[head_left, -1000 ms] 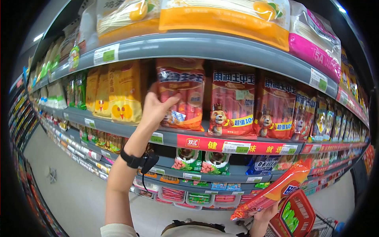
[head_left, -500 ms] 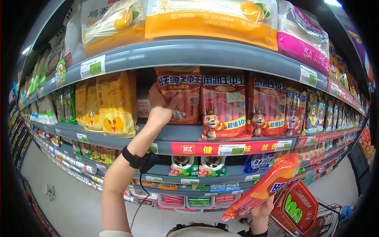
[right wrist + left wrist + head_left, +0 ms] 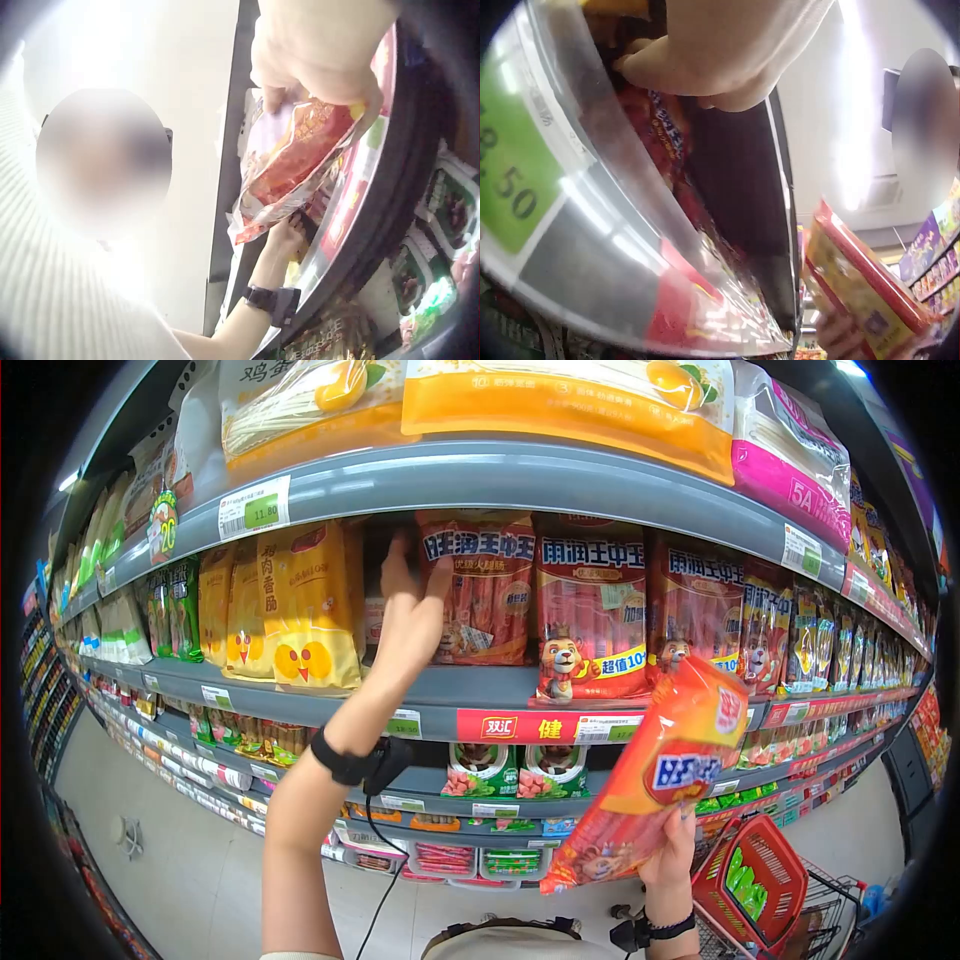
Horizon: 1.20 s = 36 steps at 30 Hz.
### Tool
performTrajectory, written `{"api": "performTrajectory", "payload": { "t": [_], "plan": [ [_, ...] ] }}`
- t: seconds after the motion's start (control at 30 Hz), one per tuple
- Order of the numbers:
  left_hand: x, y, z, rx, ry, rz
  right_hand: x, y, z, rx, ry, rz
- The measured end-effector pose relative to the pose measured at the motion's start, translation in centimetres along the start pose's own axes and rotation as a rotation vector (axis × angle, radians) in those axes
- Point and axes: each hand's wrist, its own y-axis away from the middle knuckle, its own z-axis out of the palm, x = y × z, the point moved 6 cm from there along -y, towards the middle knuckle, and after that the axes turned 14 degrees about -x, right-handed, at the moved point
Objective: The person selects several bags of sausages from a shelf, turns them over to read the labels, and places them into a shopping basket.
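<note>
My left hand [image 3: 412, 622] reaches into the middle shelf, fingers extended upward along the left edge of a red sausage pack [image 3: 488, 600] that stands upright there. The thumb overlaps the front of that pack near its left side. Low at the right, my right hand [image 3: 672, 850] grips another red and orange sausage pack [image 3: 655, 765] by its lower right side, tilted with its printed front toward the head camera. In the right wrist view the fingers curl over this held pack [image 3: 292, 161].
Similar red sausage packs [image 3: 592, 610] with a lion cartoon stand to the right, yellow packs [image 3: 312, 605] to the left. Noodle bags [image 3: 570, 410] sit above the grey shelf lip [image 3: 520, 485]. A red basket [image 3: 790, 860] with green packs is on a cart at lower right.
The pack at my left hand has moved deeper into the shelf and stands straighter, and the fingers have straightened beside it. My right hand has raised its pack and turned the front toward the camera.
</note>
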Motion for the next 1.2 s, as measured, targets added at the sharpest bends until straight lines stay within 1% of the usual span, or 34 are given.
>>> {"api": "performTrajectory", "payload": {
  "t": [0.03,0.07,0.1,0.17,0.23,0.27,0.33,0.37,0.4,0.43,0.47,0.5,0.53,0.57,0.6,0.63,0.7,0.77,0.8,0.83,0.87,0.9,0.93,0.97,1.0,1.03,1.1,1.17,1.2],
  "plan": [
    [1.5,1.4,-0.8,0.09,-0.124,0.112,-0.2,-0.7,0.6,0.019,0.05,0.049],
    [2.9,2.8,-0.8,0.018,-0.07,0.115,-0.5,-1.7,1.6,0.046,0.057,0.096],
    [4.7,4.5,-0.7,-0.054,-0.017,0.118,-0.8,-2.8,2.2,0.045,0.052,0.09],
    [7.0,7.5,0.8,-0.29,0.24,0.108,-0.5,-4.5,2.7,0.144,0.177,0.297],
    [8.5,10.1,2.1,-0.56,0.429,-0.048,-0.8,-8.3,6.5,0.064,0.119,0.314],
    [9.0,10.5,2.0,-0.568,0.429,-0.052,-0.4,-9.8,7.6,0.026,0.091,0.326],
    [9.1,10.9,1.7,-0.529,0.439,-0.135,0.2,-12.6,9.5,-0.043,0.049,0.313],
    [9.2,10.1,1.1,-0.477,0.418,-0.107,0.5,-13.7,10.2,-0.071,0.034,0.287],
    [8.8,9.3,0.5,-0.446,0.49,-0.166,1.1,-14.8,10.6,-0.062,0.039,0.279],
    [8.3,8.5,-0.3,-0.411,0.555,-0.225,1.6,-16.2,11.2,-0.111,0.133,0.234],
    [7.9,7.6,-0.8,-0.376,0.562,-0.175,1.9,-17.4,11.5,-0.164,0.222,0.189],
    [7.0,7.0,-1.2,-0.339,0.566,-0.126,2.1,-18.6,11.4,-0.168,0.217,0.184],
    [6.2,6.5,-1.7,-0.314,0.44,-0.099,1.9,-19.8,11.8,-0.25,0.419,0.116],
    [5.1,6.0,-1.7,-0.31,0.436,-0.097,1.9,-20.9,12.1,-0.331,0.622,0.047],
    [4.4,5.4,-1.8,-0.296,0.43,-0.03,2.1,-21.8,12.1,-0.32,0.725,-0.023],
    [3.7,5.0,-1.8,-0.283,0.425,0.038,2.2,-22.2,12.0,-0.325,0.724,-0.025],
    [1.9,4.8,-1.3,-0.277,0.396,0.039,0.8,-22.0,12.7,-0.202,1.372,-0.232],
    [0.6,5.1,-0.8,-0.238,0.189,0.028,1.4,-21.7,12.3,-0.158,1.396,-0.241],
    [0.6,5.6,-1.1,-0.22,-0.022,0.042,1.8,-21.4,11.8,-0.124,1.492,-0.193],
    [0.6,6.1,-1.2,-0.23,-0.021,0.045,2.1,-21.2,11.3,-0.086,1.587,-0.145],
    [1.2,6.6,-1.5,-0.166,-0.271,0.077,2.1,-21.1,11.0,-0.117,1.417,-0.188],
    [2.4,6.9,-1.6,-0.1,-0.518,0.106,2.1,-21.0,10.6,-0.107,1.42,-0.178],
    [3.4,6.9,-1.6,-0.124,-0.347,0.113,2.1,-20.7,10.7,-0.135,1.454,-0.242],
    [3.3,6.7,-1.5,-0.14,-0.343,0.108,2.0,-20.5,10.9,-0.162,1.487,-0.307],
    [2.9,6.5,-1.7,-0.142,-0.251,0.078,2.3,-20.3,10.9,-0.153,1.565,-0.318],
    [2.7,6.2,-1.8,-0.144,-0.16,0.048,2.4,-20.0,10.8,-0.142,1.565,-0.303],
    [3.6,5.9,-1.5,-0.147,-0.137,0.015,2.0,-19.1,11.6,-0.097,1.721,-0.385],
    [4.9,5.9,-1.3,-0.103,-0.462,0.025,2.0,-18.9,11.8,-0.103,1.723,-0.354],
    [4.2,5.7,-1.5,-0.081,-0.628,0.105,1.9,-18.8,11.8,-0.133,1.691,-0.383]
  ]
}}
